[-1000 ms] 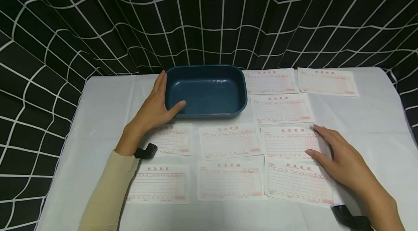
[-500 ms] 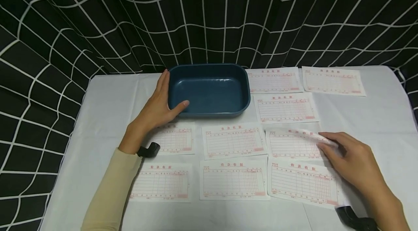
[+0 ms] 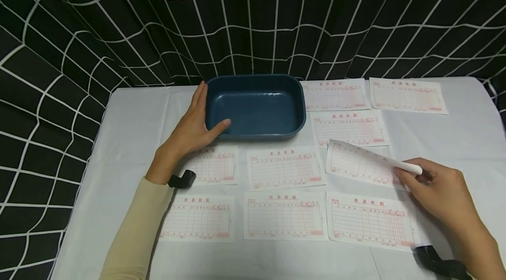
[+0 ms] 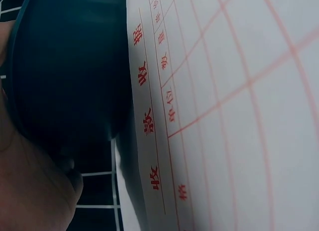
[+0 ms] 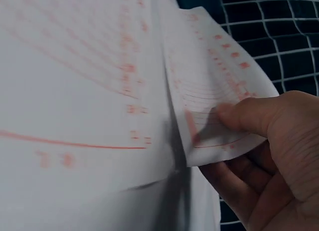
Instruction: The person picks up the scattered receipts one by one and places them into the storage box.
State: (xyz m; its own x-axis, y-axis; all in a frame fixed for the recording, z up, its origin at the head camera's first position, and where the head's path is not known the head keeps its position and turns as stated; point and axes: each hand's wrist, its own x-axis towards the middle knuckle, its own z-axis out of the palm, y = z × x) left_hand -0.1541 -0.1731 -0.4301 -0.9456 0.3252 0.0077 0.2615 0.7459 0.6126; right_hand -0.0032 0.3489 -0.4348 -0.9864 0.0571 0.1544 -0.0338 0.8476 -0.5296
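1. Now the right hand [image 3: 435,187] pinches the right edge of one receipt slip [image 3: 361,163] between thumb and fingers [image 5: 234,114]; a second ago it lay flat on it.
2. That edge is off the table [image 3: 130,113] while the slip's left end still touches down, so the pick-up looks under way.
3. Meanwhile the left hand [image 3: 189,132] has not moved, fingers straight against the dark blue tray [image 3: 257,104].

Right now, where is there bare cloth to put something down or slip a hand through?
Bare tablecloth lies left of the blue tray and left hand, and along the far right edge beyond the right hand. The centre is crowded with receipt slips, with narrow gaps.
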